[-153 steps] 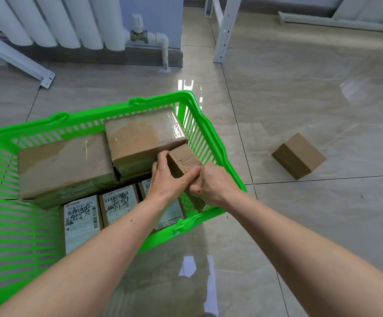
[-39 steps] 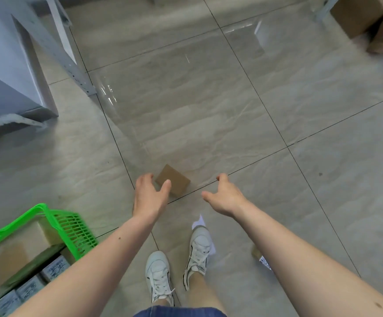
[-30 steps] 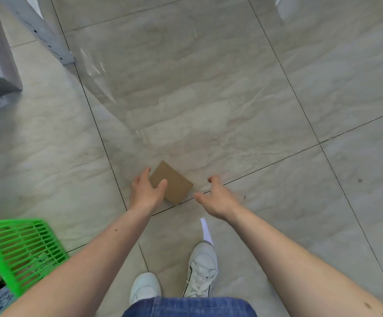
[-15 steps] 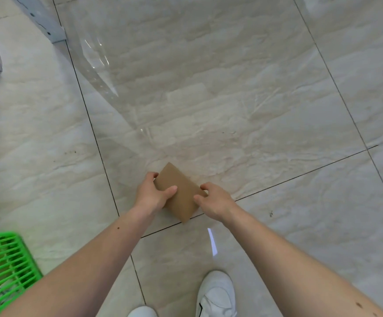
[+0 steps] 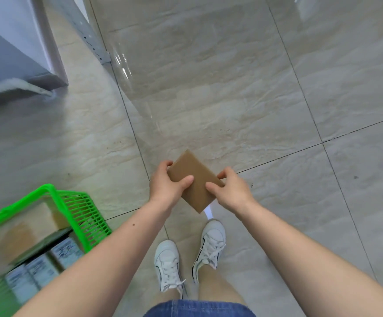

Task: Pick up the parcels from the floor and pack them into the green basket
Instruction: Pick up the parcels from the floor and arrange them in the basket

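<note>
Lifted now, flat brown cardboard parcel (image 5: 194,180) (probably plain) gripped by left hand (image 5: 166,187) and right hand (image 5: 230,191).

We see both forearms bare from the lower edge of the view up to the wrists, with no sleeves showing. The left hand (image 5: 167,187) and right hand (image 5: 231,191) are bare: no gloves, rings or watch. Small dark moles mark each forearm (one on the left, one low on the right). Denim shorts (image 5: 199,308) in blue with a stitched hem. White lace-up sneakers (image 5: 170,266), the right one with a thin dark side stripe. Legs bare above the shoes.
</note>
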`<state>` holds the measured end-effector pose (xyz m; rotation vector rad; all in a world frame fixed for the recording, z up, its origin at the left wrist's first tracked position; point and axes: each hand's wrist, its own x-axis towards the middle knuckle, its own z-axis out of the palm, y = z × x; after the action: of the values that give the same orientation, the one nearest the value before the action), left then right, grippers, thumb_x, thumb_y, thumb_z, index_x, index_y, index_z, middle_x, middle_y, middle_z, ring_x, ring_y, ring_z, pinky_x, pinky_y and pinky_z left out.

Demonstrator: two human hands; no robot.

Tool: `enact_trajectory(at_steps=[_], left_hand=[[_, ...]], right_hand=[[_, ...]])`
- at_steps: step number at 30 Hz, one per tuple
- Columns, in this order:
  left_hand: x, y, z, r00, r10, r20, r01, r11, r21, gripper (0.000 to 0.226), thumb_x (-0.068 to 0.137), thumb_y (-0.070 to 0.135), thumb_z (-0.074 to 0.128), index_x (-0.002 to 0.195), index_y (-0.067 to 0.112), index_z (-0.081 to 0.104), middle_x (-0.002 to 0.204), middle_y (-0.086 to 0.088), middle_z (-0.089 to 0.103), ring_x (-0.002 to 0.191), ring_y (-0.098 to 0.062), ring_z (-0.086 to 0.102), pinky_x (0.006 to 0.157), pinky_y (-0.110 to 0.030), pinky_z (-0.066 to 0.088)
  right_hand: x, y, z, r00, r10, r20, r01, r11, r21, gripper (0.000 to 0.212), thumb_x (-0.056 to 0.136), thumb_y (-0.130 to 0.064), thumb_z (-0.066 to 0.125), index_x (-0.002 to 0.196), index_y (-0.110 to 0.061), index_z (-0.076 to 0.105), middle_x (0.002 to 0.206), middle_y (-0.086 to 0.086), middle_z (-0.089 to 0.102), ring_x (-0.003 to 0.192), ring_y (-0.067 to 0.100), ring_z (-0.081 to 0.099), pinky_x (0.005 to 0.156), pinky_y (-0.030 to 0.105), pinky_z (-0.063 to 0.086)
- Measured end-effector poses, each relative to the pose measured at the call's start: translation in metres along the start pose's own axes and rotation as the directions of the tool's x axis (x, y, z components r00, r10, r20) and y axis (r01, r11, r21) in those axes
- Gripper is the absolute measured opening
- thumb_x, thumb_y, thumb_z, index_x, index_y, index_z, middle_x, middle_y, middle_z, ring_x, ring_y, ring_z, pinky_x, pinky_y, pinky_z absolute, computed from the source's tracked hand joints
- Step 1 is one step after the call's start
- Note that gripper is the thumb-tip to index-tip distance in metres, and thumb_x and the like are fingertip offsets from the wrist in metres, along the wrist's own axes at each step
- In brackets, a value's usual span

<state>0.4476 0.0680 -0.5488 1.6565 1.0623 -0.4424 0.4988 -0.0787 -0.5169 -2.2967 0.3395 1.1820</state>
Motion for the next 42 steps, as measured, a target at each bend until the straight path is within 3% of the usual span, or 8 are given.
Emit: enact_trajectory(at_steps=[3, 8, 11, 18, 24, 27, 35, 42], left_hand=[[-0.044, 0.025, -0.032, 0.999, 0.051, -0.008, -0.05, 0.997, 0.05, 0.066, 0.068, 0.027, 0.085, 0.126, 0.021, 0.054, 0.12, -0.004, 0.059, 0.107, -0.022, 0.059, 0.094, -0.041, 0.051], [-0.099, 0.042, -0.077, 0.994, 0.109, 0.006, -0.109, 0.993, 0.037, 0.074, 0.066, 0.023, 0.086, 0.131, 0.028, 0.052, 0.121, 0.0, 0.06, 0.107, -0.019, 0.058, 0.095, -0.035, 0.049], [-0.131, 0.039, -0.102, 0.994, 0.111, 0.024, -0.111, 0.994, -0.019, 0.077, 0.069, 0.015, 0.085, 0.136, 0.027, 0.048, 0.121, 0.002, 0.062, 0.105, -0.017, 0.057, 0.092, -0.029, 0.046], [-0.199, -0.012, -0.152, 0.989, 0.135, -0.06, -0.14, 0.984, -0.107, 0.121, 0.062, 0.017, 0.088, 0.149, 0.047, 0.009, 0.119, 0.001, 0.06, 0.111, -0.023, 0.059, 0.101, -0.043, 0.048], [-0.246, -0.08, -0.214, 0.985, 0.101, -0.14, -0.13, 0.968, -0.217, 0.13, 0.068, 0.016, 0.086, 0.151, 0.042, -0.01, 0.132, 0.0, 0.053, 0.118, -0.021, 0.055, 0.103, -0.036, 0.043], [-0.257, -0.118, -0.25, 0.979, 0.061, -0.194, -0.107, 0.967, -0.232, 0.133, 0.067, 0.017, 0.086, 0.15, 0.039, -0.015, 0.132, 0.0, 0.053, 0.116, -0.024, 0.057, 0.104, -0.044, 0.046], [-0.267, -0.225, -0.36, 0.966, 0.02, -0.256, -0.081, 0.97, -0.228, 0.116, 0.07, 0.018, 0.084, 0.152, 0.029, 0.001, 0.136, -0.001, 0.051, 0.119, -0.023, 0.054, 0.107, -0.043, 0.043], [-0.25, -0.32, -0.441, 0.962, 0.007, -0.274, -0.051, 0.987, -0.153, 0.115, 0.069, 0.021, 0.084, 0.152, 0.039, 0.008, 0.141, -0.003, 0.048, 0.124, -0.022, 0.053, 0.108, -0.041, 0.042]], right_hand=[[-0.055, -0.019, -0.016, 1.0, -0.001, -0.012, 0.001, 1.0, 0.013, 0.035, 0.086, -0.039, 0.065, 0.107, -0.015, 0.049, 0.108, 0.01, 0.065, 0.094, 0.027, 0.062, 0.073, 0.031, 0.044], [-0.127, -0.046, -0.02, 0.998, -0.05, -0.048, 0.051, 0.999, 0.009, 0.037, 0.09, -0.037, 0.062, 0.113, -0.011, 0.048, 0.115, 0.01, 0.062, 0.091, 0.023, 0.05, 0.076, 0.028, 0.037], [-0.168, -0.056, -0.012, 0.992, -0.12, -0.026, 0.119, 0.992, -0.05, 0.049, 0.092, -0.034, 0.06, 0.134, -0.015, 0.043, 0.127, 0.011, 0.06, 0.11, 0.028, 0.056, 0.084, 0.029, 0.04], [-0.244, -0.06, 0.036, 0.964, -0.264, -0.005, 0.261, 0.954, -0.15, 0.038, 0.091, -0.028, 0.059, 0.128, -0.025, 0.053, 0.123, 0.005, 0.064, 0.118, 0.028, 0.056, 0.082, 0.027, 0.037], [-0.305, -0.072, 0.109, 0.946, -0.318, 0.065, 0.324, 0.935, -0.143, 0.042, 0.091, -0.027, 0.058, 0.131, -0.024, 0.049, 0.122, 0.003, 0.065, 0.113, 0.024, 0.058, 0.082, 0.026, 0.04], [-0.326, -0.086, 0.154, 0.935, -0.339, 0.103, 0.352, 0.921, -0.164, 0.044, 0.09, -0.027, 0.059, 0.133, -0.023, 0.048, 0.124, 0.004, 0.064, 0.116, 0.025, 0.058, 0.086, 0.028, 0.043], [-0.37, -0.121, 0.297, 0.92, -0.325, 0.218, 0.377, 0.887, -0.267, 0.072, 0.089, -0.035, 0.059, 0.152, -0.029, 0.023, 0.138, 0.005, 0.058, 0.13, 0.029, 0.051, 0.102, 0.034, 0.041], [-0.389, -0.144, 0.424, 0.921, -0.317, 0.225, 0.372, 0.887, -0.274, 0.052, 0.086, -0.037, 0.065, 0.13, -0.016, 0.047, 0.124, 0.009, 0.065, 0.118, 0.03, 0.058, 0.096, 0.039, 0.048]])
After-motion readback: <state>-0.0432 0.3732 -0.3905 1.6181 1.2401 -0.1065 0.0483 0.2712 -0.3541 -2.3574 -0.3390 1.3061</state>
